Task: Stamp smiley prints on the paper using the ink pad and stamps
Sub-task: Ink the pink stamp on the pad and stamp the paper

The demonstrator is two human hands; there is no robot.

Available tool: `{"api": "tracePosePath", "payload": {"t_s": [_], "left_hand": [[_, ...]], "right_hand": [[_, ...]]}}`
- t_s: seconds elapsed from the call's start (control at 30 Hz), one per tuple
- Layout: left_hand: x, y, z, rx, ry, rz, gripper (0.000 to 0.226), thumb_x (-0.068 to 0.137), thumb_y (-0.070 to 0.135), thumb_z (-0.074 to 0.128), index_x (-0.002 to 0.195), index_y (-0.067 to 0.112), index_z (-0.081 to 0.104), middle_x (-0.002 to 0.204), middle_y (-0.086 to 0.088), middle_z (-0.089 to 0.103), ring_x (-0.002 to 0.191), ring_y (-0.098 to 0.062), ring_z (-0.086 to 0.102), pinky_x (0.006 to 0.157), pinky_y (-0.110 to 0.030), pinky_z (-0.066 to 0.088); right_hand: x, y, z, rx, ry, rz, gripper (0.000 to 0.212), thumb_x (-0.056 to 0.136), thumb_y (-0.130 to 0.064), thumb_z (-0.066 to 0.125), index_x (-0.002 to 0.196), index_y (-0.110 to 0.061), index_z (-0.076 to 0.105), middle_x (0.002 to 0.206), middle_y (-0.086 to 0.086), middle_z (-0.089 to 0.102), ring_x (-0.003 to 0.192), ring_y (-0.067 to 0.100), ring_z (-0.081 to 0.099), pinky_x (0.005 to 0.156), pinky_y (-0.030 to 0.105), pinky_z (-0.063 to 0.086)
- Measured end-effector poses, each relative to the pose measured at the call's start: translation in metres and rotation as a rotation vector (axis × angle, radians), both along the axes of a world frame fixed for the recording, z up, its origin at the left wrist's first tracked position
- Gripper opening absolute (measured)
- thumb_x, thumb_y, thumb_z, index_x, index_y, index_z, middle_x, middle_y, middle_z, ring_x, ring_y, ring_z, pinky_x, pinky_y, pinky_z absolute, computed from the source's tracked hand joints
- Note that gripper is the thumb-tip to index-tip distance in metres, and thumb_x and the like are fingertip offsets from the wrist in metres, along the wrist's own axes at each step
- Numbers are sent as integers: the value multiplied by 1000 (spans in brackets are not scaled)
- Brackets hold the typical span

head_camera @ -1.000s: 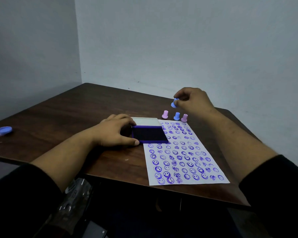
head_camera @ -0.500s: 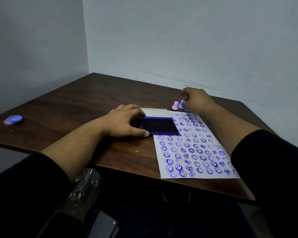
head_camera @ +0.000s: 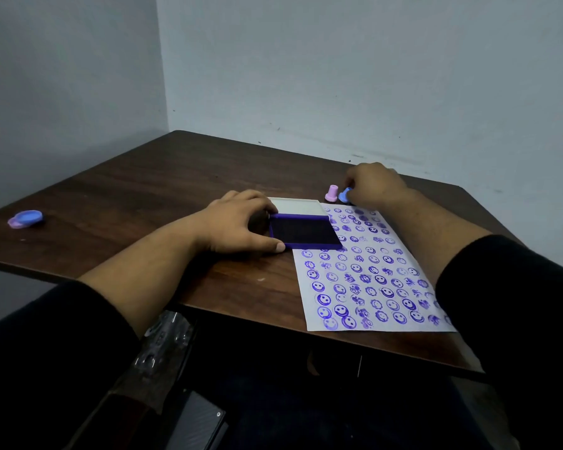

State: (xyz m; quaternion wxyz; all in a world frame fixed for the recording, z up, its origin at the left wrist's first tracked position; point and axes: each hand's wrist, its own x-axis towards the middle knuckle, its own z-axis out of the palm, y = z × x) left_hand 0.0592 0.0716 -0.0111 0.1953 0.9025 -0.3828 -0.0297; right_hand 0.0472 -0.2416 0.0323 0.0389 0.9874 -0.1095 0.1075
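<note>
A white paper (head_camera: 364, 274) covered with several rows of purple smiley prints lies on the dark wooden table (head_camera: 150, 196). An open purple ink pad (head_camera: 304, 232), its white lid folded back, overlaps the paper's top left corner. My left hand (head_camera: 241, 225) grips the pad's left edge with curled fingers and thumb. My right hand (head_camera: 374, 183) is at the paper's far end, its fingers pinching a blue stamp (head_camera: 344, 194) that is tilted just above the table. A pink stamp (head_camera: 331, 193) stands upright just left of it. Other stamps are hidden behind my right hand.
Two round caps, blue over pink (head_camera: 26, 218), lie near the table's left edge. Grey walls meet in a corner behind the table. A dark flat object (head_camera: 199, 423) shows below the table's front edge, near my lap.
My right hand came down from above the stamps to table level at the paper's far end, still with the blue stamp. The left hand stayed on the ink pad. The camera tilted.
</note>
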Motion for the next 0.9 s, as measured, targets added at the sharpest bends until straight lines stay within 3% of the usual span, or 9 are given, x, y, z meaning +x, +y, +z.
{"api": "tracePosePath", "payload": {"t_s": [0.27, 0.37, 0.5, 0.67, 0.9], "left_hand": [[0, 0, 0, 3, 1, 5, 88, 66, 84, 60, 142, 40, 49, 156, 12, 39, 142, -19, 32, 118, -50, 31], [0, 0, -1, 1, -1, 3, 88, 66, 84, 60, 142, 40, 49, 155, 12, 40, 140, -19, 34, 117, -49, 32], [0, -1, -1, -4, 1, 0, 87, 66, 84, 60, 141, 40, 50, 154, 13, 40, 140, -19, 34, 118, -49, 32], [0, 0, -1, -14, -3, -3, 86, 67, 83, 61, 141, 40, 50, 154, 12, 41, 141, -19, 33, 118, -49, 31], [1, 0, -1, -10, -8, -9, 84, 70, 81, 64, 142, 39, 50, 155, 11, 40, 141, -19, 34, 118, -49, 32]], "right_hand": [[0, 3, 4, -50, 43, -1, 19, 94, -28, 69, 107, -36, 80, 96, -5, 72, 93, 22, 64, 92, 41, 52], [0, 5, 3, -26, 75, -10, 21, 95, -28, 68, 109, -37, 79, 106, -3, 75, 99, 24, 66, 93, 43, 54], [2, 10, 3, 109, 43, 13, 25, 91, -48, 71, 111, -34, 77, 111, -5, 75, 104, 24, 66, 92, 43, 58], [3, 17, 1, 151, 15, 61, 41, 89, -42, 73, 130, -34, 72, 130, -8, 74, 122, 23, 66, 105, 44, 52], [9, 16, -9, 98, -20, 78, 21, 95, -29, 70, 113, -26, 80, 115, 1, 78, 109, 26, 69, 100, 43, 53]]}}
